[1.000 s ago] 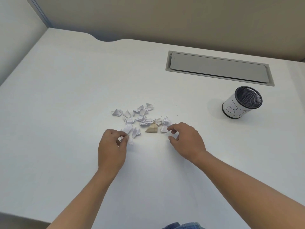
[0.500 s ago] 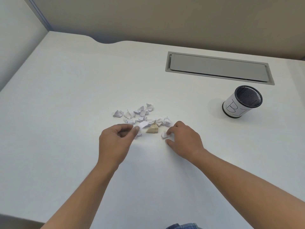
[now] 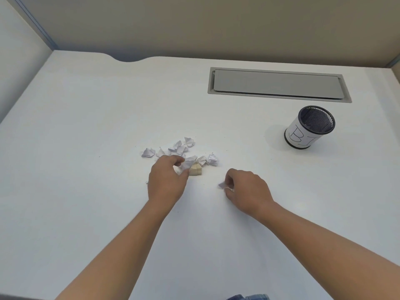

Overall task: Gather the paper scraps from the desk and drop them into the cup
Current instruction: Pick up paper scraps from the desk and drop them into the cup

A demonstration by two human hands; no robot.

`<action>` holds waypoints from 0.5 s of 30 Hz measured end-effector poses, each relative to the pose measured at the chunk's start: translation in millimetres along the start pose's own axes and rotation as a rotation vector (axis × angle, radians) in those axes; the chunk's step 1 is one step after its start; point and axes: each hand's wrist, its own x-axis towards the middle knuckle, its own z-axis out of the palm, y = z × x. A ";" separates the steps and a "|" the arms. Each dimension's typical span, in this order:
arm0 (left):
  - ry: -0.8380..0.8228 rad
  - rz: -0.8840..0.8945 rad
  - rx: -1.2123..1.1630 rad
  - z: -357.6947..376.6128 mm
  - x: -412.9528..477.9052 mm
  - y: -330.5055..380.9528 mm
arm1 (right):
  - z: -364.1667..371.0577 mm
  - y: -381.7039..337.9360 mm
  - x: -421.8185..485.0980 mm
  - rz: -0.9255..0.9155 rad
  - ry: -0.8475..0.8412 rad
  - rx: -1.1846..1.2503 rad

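My left hand (image 3: 165, 184) sits at the near edge of the pile of crumpled paper scraps (image 3: 180, 151) in the middle of the white desk (image 3: 86, 126), thumb and forefinger pinched on a white scrap (image 3: 187, 164); just beside it lies a tan scrap (image 3: 195, 171), the only one that is not white. My right hand (image 3: 246, 191) is off to the right of the pile, well apart from it, fingers curled narrow around a small white scrap (image 3: 223, 185) that peeks out at the fingertips. The mesh cup (image 3: 309, 127), wrapped in a hand-lettered paper label, stands far to the right, near the grey cable hatch (image 3: 277, 85), its mouth open and tilted toward me by the lens.

These scraps should weigh almost nothing and crush easily, so I judge a light pinch on any raised fold is enough; a hard squeeze only flattens them, and a draught or a quick swing could flick one loose. Scooping several together against the palm looks safer than carrying them singly.

I cannot tell how many pieces each palm already hides, nor whether the cup holds anything: its dark mesh inside gives nothing away. A few scraps lie behind my left knuckles, out of sight
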 end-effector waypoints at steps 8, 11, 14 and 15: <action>0.004 0.042 0.218 16.1 17.7 0.2 | -2.0 14.9 -13.5 0.054 0.001 0.101; 0.005 0.031 0.249 16.4 18.1 0.8 | -1.8 20.7 -18.1 0.084 0.003 0.139; 0.012 0.037 0.254 13.3 16.8 2.8 | -3.3 25.4 -20.5 0.112 0.014 0.189; 0.017 0.045 0.230 11.7 16.5 4.3 | -4.0 26.9 -20.8 0.116 0.024 0.203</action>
